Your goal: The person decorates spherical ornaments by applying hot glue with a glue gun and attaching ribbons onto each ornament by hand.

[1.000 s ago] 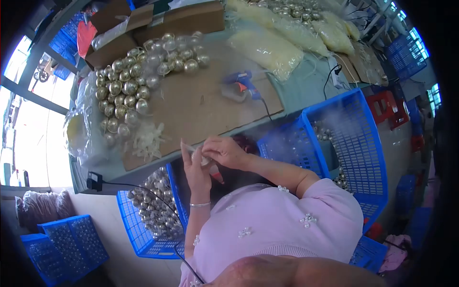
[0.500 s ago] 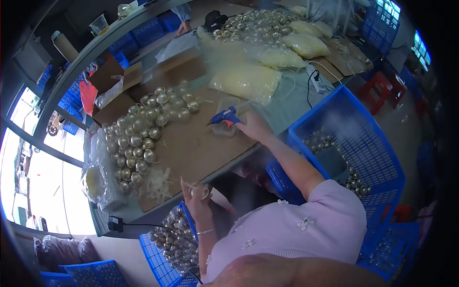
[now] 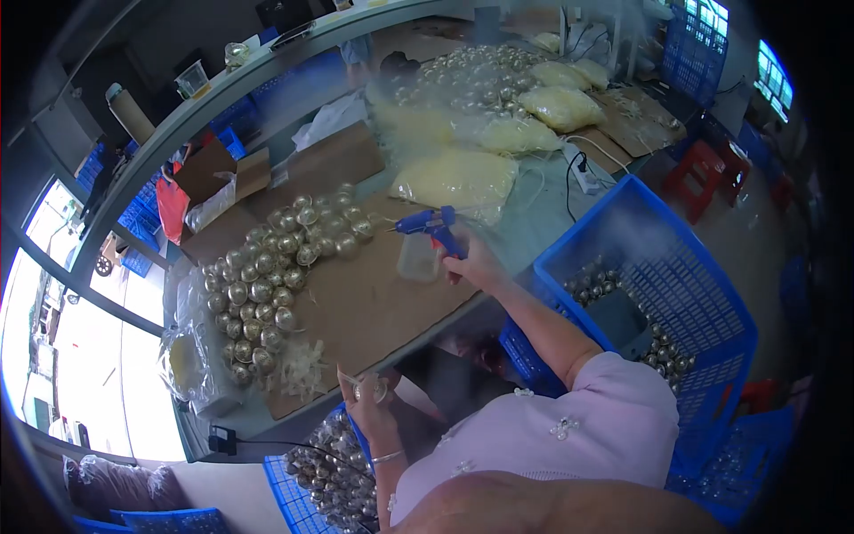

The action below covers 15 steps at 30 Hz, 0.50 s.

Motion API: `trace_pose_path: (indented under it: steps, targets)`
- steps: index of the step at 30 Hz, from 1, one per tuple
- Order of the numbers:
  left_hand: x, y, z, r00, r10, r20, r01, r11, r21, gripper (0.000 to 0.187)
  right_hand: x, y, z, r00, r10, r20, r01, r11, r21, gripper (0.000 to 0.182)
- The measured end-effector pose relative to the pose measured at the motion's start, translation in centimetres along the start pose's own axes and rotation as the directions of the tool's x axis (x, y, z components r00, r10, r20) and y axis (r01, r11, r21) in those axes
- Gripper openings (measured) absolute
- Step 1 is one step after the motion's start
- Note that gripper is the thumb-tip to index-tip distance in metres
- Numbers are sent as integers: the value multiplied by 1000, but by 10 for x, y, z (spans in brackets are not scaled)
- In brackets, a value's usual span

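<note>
My right hand is wrapped round the handle of a blue glue gun, its nozzle pointing left. The gun is above a clear plastic tray on the cardboard. Near the table's front edge, my left hand grips a shiny ball ornament in its fingers. Ahead of it on the cardboard sheet lies a cluster of similar pale gold ball ornaments. A heap of whitish glue scraps sits at the cardboard's left front corner.
A blue basket of ornaments stands below my left hand. To the right is a large blue crate holding more ornaments. Bags of pale yellow material and an ornament pile occupy the table's far side. A power strip has a black cord.
My right hand has raised the glue gun from low over the plastic tray, and its grip on the handle is now visible. The left hand keeps the ornament. The camera view has shifted slightly.
</note>
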<state>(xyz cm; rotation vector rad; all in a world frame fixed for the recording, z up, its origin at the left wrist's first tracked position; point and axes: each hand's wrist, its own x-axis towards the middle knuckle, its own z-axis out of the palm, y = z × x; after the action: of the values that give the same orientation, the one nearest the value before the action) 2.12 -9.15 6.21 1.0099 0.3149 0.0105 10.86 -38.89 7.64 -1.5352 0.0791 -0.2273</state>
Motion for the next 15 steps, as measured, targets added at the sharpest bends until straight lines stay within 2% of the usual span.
trace_pose_path:
  steps: [2, 3, 6, 8, 10, 13, 15]
  targets:
    - [9, -5, -2, 999, 20, 36, -18, 998, -67, 66, -18, -29, -1, 994, -22, 105, 7, 989, 145, 36]
    - [7, -2, 2, 999, 10, 41, -7, 997, -73, 66, -19, -30, 1, 996, -19, 86, 0, 977, 214, 35]
    - [4, 1, 10, 999, 6, 53, -1, 996, -91, 69, 4, -64, -23, 992, -40, -118, 76, 946, 316, 28]
    - [0, 5, 8, 998, 2, 66, 3, 997, -78, 70, 36, -106, -53, 935, -221, -276, 309, 891, 333, 28]
    - [-5, 6, 6, 995, -11, 100, 17, 998, -58, 71, 68, -149, -84, 861, -356, -363, 454, 859, 235, 26]
    - [-14, 9, 6, 992, -47, 120, 57, 995, -82, 72, 85, -181, -104, 837, -397, -376, 512, 811, 282, 25]
    - [-11, 3, -1, 994, -51, 99, 60, 995, -85, 73, 73, -178, -87, 869, -377, -319, 463, 847, 262, 25]
